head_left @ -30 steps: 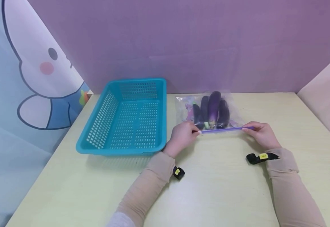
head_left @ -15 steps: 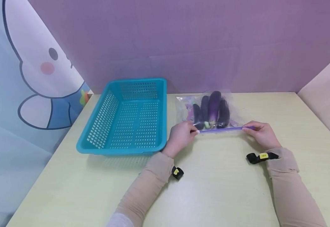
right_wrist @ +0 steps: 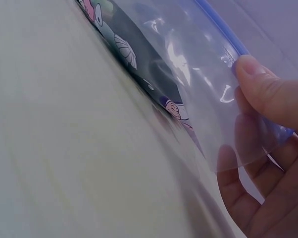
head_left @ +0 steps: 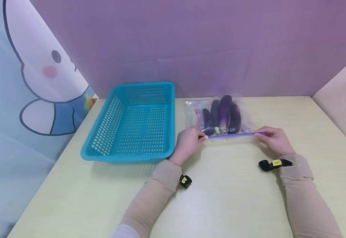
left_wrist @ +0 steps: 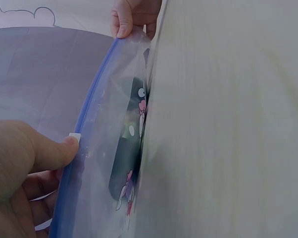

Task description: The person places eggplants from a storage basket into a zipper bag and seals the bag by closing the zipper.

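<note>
A clear zip bag (head_left: 249, 123) with printed cartoon pictures lies at the back of the table, several dark purple eggplants (head_left: 224, 112) inside it. Its blue-purple zip strip (head_left: 232, 135) runs along the near edge, stretched between both hands. My left hand (head_left: 188, 141) pinches the strip at the small white slider (left_wrist: 74, 136), thumb against the slider. At the strip's other end, my right hand (head_left: 274, 139) pinches the bag's corner between thumb and fingers. The right wrist view shows several of those fingers (right_wrist: 228, 166) behind the clear plastic.
A turquoise perforated basket (head_left: 128, 158) stands to the left of the bag, close beside my left wrist. Behind the table rises a purple backdrop (head_left: 190, 46). Black straps (head_left: 266, 165) with yellow labels hang at both wrists.
My left hand has slid a little to the left along the zip strip, and the white slider has moved with it. The right hand holds its place at the corner.
</note>
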Available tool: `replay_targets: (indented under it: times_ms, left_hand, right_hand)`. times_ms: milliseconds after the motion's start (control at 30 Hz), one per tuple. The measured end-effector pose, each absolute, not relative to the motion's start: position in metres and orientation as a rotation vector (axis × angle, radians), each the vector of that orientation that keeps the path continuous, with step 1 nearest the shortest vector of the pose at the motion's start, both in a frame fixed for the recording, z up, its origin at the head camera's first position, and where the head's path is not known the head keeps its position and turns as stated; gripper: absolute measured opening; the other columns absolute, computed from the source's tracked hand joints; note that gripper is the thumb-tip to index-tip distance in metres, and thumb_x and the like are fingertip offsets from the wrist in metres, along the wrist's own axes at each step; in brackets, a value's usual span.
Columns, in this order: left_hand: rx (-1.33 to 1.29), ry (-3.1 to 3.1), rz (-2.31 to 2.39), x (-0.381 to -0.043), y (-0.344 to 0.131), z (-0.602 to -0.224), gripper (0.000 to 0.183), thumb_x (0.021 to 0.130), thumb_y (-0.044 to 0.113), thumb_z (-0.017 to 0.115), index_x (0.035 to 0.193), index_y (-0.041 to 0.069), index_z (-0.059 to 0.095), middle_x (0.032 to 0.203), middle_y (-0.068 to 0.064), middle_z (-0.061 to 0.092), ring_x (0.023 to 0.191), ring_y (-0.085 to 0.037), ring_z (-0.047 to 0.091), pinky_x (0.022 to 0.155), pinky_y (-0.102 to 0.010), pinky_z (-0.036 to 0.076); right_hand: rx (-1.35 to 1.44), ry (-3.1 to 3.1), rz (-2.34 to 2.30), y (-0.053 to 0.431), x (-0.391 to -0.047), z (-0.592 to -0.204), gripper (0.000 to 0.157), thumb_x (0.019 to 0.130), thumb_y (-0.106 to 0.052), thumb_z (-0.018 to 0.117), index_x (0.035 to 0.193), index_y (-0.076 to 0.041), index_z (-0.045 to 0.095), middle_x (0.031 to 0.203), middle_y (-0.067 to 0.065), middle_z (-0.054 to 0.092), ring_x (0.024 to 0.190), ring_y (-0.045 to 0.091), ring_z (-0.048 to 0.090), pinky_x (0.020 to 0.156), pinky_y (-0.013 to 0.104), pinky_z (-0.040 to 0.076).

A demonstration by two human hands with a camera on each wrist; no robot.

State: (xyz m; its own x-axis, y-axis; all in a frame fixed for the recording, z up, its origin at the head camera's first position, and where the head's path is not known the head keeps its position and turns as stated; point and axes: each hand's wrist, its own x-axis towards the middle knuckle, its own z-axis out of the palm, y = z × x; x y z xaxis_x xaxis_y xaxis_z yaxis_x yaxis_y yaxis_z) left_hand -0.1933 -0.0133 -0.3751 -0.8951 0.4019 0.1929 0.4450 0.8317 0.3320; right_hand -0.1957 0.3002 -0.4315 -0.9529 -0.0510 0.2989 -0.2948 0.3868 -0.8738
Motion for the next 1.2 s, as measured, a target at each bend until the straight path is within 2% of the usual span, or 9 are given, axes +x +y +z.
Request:
replay_targets:
  times_ms: [200, 500, 733, 1000, 1200]
  left_hand:
    - [-0.659, -2.865, -0.569, -0.1924, -0.0145, -0.3747, 0.012, 0.088, 0.022, 0.068, 0.093, 0.017, 0.077, 0.093, 0.003, 0.071, 0.085, -0.013, 0.066, 0.073, -0.028, 0.052]
    - [-0.627, -2.826, -0.510, -0.1909, -0.0147, -0.3738, 0.012, 0.087, 0.023, 0.069, 0.093, 0.017, 0.077, 0.090, 0.003, 0.071, 0.081, -0.013, 0.067, 0.070, -0.028, 0.053]
    - [-0.593, -2.837, -0.438, -0.1902, -0.0137, -0.3726, 0.013, 0.087, 0.026, 0.068, 0.093, 0.018, 0.077, 0.088, 0.004, 0.070, 0.081, -0.013, 0.066, 0.068, -0.028, 0.053]
    - [-0.558, -2.842, -0.454, -0.1892, -0.0140, -0.3722, 0.013, 0.087, 0.026, 0.068, 0.092, 0.018, 0.077, 0.085, 0.003, 0.069, 0.077, -0.013, 0.065, 0.064, -0.027, 0.051]
    - [-0.545, -2.812, -0.458, -0.1890, -0.0150, -0.3715, 0.009, 0.086, 0.022, 0.069, 0.089, 0.018, 0.077, 0.084, 0.004, 0.070, 0.078, -0.013, 0.067, 0.066, -0.028, 0.052]
  right_hand:
    - [0.310, -2.403, 1.607, 0.3006, -0.1959, -0.4318, 0.008, 0.086, 0.001, 0.066, 0.090, 0.007, 0.069, 0.080, -0.028, 0.065, 0.074, -0.009, 0.057, 0.066, 0.006, 0.045]
    - [0.326, -2.397, 1.591, 0.3015, -0.1963, -0.4312, 0.009, 0.085, 0.003, 0.065, 0.091, 0.010, 0.068, 0.079, -0.028, 0.065, 0.072, -0.008, 0.057, 0.065, 0.006, 0.044]
    - [0.308, -2.409, 1.592, 0.3027, -0.1962, -0.4334, 0.008, 0.085, 0.001, 0.066, 0.087, -0.003, 0.073, 0.080, -0.029, 0.064, 0.074, -0.009, 0.057, 0.066, 0.006, 0.044]
    - [0.334, -2.386, 1.599, 0.3048, -0.1964, -0.4340, 0.008, 0.085, 0.003, 0.065, 0.090, 0.009, 0.068, 0.080, -0.028, 0.065, 0.074, -0.008, 0.057, 0.066, 0.006, 0.044]
    - [0.329, -2.383, 1.611, 0.3041, -0.1967, -0.4341, 0.007, 0.085, 0.003, 0.065, 0.090, 0.007, 0.070, 0.080, -0.028, 0.065, 0.074, -0.008, 0.057, 0.066, 0.006, 0.044]
